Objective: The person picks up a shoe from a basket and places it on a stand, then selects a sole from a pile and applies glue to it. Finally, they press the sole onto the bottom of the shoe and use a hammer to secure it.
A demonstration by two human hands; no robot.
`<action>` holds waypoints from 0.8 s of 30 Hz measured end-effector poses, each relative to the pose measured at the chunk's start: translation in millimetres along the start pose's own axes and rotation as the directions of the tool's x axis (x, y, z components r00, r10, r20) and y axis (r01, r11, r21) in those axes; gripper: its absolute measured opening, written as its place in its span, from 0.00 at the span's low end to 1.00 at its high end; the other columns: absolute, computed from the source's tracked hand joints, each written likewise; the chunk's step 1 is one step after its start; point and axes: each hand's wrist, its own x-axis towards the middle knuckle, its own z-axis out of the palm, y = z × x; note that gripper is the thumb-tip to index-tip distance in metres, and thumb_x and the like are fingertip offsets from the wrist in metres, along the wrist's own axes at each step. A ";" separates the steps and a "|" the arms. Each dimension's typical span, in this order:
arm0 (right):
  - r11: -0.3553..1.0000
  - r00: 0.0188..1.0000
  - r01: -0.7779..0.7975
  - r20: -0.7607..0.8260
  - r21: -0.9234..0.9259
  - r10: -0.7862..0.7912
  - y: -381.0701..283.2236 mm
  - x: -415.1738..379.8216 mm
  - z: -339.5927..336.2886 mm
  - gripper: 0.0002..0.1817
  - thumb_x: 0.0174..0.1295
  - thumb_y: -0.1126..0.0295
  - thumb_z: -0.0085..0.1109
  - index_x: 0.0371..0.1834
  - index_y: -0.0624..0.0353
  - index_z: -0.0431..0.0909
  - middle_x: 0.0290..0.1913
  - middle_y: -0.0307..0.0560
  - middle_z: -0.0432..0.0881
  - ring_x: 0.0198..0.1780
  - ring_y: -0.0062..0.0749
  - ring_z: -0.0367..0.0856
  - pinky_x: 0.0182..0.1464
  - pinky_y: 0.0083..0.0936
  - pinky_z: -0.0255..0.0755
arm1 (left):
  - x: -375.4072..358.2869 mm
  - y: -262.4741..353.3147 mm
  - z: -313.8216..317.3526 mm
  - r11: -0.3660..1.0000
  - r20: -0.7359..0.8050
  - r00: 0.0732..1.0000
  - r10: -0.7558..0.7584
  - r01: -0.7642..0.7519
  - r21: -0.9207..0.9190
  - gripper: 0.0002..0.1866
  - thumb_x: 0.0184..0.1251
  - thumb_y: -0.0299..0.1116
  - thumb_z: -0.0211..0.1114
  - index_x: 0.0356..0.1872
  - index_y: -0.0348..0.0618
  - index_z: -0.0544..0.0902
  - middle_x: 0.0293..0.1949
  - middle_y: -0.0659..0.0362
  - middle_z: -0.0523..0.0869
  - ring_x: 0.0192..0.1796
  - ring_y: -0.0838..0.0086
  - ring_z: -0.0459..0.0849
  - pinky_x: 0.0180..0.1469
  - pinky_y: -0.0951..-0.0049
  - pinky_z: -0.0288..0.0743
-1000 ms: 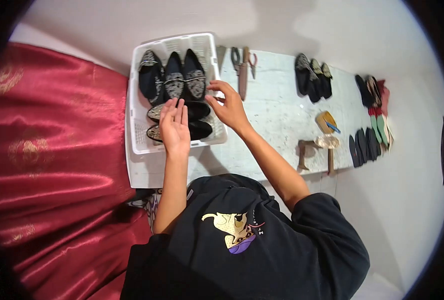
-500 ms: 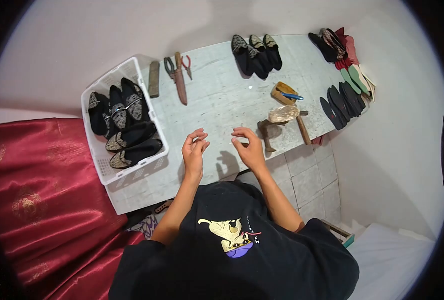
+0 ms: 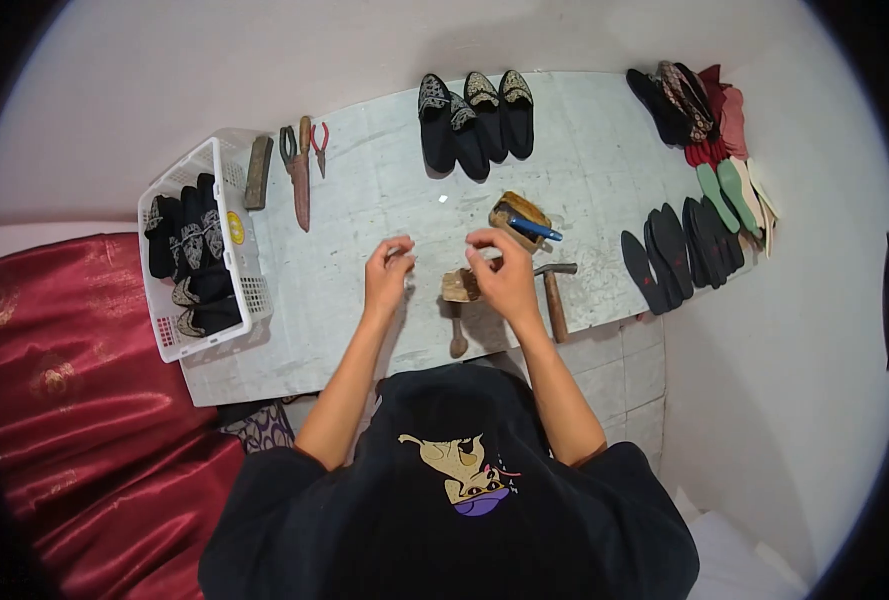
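Observation:
Above the pale table, my left hand is raised with curled, separated fingers and nothing between them. To its right my right hand also has bent fingers, thumb and forefinger apart, and holds nothing. It partly hides a worn shoemaker's stand beneath it. A hammer lies just right of that hand. Behind the hand sits a brown box with a blue-handled tool on it.
A white basket of black patterned shoes is at left. Near it are a wooden block, a sheathed knife and red pliers. Shoes stand at the back; black insoles and green insoles lie right.
The view has shifted, so the stand, box and hammer appear further left and the basket looks tilted. Both hands remain raised and apart, with nothing taken hold of.

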 end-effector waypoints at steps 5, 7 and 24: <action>0.970 0.994 -0.103 0.064 0.222 0.091 62.5 75.2 -8.8 0.09 0.69 0.74 0.66 0.49 0.65 0.86 0.44 0.44 0.89 0.45 0.23 0.88 0.43 0.23 0.84 | 70.1 15.2 30.3 0.985 0.025 0.992 0.126 -0.128 0.114 0.15 0.69 0.20 0.64 0.55 0.39 0.85 0.62 0.54 0.85 0.61 0.69 0.85 0.61 0.70 0.81; 0.885 0.960 -0.271 0.181 0.378 0.216 79.0 99.7 -3.2 0.11 0.70 0.74 0.66 0.52 0.67 0.85 0.47 0.46 0.89 0.50 0.25 0.88 0.47 0.24 0.85 | 93.4 18.8 38.7 0.967 0.054 0.977 0.208 -0.214 0.140 0.18 0.66 0.21 0.66 0.58 0.40 0.86 0.60 0.52 0.87 0.64 0.63 0.85 0.63 0.68 0.79; 0.355 0.705 -0.638 0.332 0.684 0.626 166.2 195.6 86.6 0.34 0.76 0.66 0.58 0.80 0.65 0.59 0.63 0.47 0.76 0.63 0.37 0.80 0.62 0.36 0.80 | 192.2 -28.8 70.5 0.835 0.091 0.980 0.178 -0.199 0.513 0.32 0.73 0.28 0.66 0.77 0.39 0.70 0.71 0.45 0.77 0.69 0.57 0.81 0.67 0.60 0.79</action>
